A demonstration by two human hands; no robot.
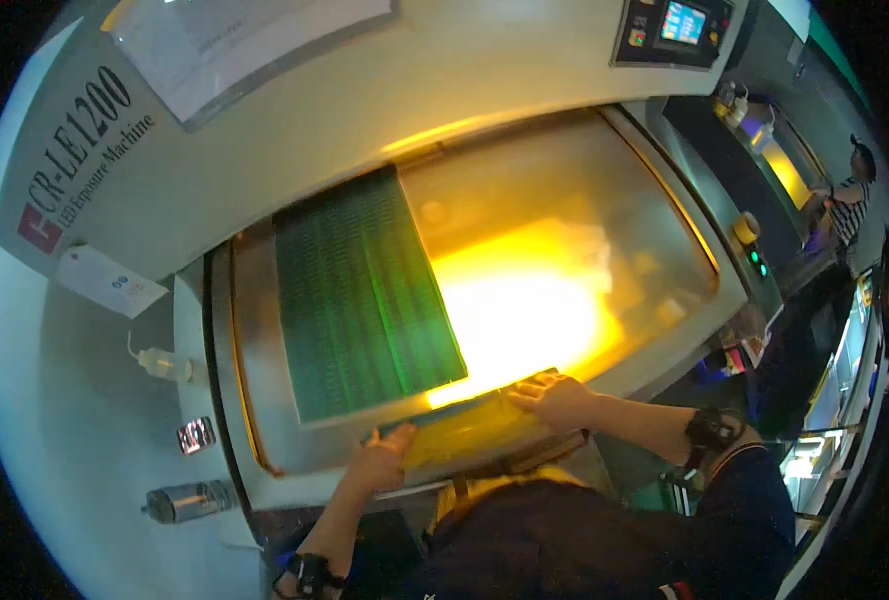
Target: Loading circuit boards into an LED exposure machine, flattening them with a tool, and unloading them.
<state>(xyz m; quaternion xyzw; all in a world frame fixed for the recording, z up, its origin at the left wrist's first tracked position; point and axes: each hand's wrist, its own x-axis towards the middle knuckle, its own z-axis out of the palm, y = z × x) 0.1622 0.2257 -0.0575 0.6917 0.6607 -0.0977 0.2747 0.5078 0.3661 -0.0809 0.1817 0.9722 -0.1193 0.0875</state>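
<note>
A large green circuit board panel (364,290) lies flat on the left half of the machine's glass bed (564,190). At the bed's near edge, a thin flat panel (459,432) is tilted toward me, with yellow glare across its face. My left hand (384,458) grips its left end, fingers bent over the upper edge. Around its right end my right hand (554,402) is closed, thumb and fingers near the top corner. Bright yellow light washes out the glass just beyond my right hand.
The exposure machine's pale hood (294,130) rises behind the bed, with a control screen (682,22) at upper right. On the left ledge are a squeeze bottle (164,364), a small shiny box (195,436) and a clear bottle (189,502). A person (847,205) works at a lit station far right.
</note>
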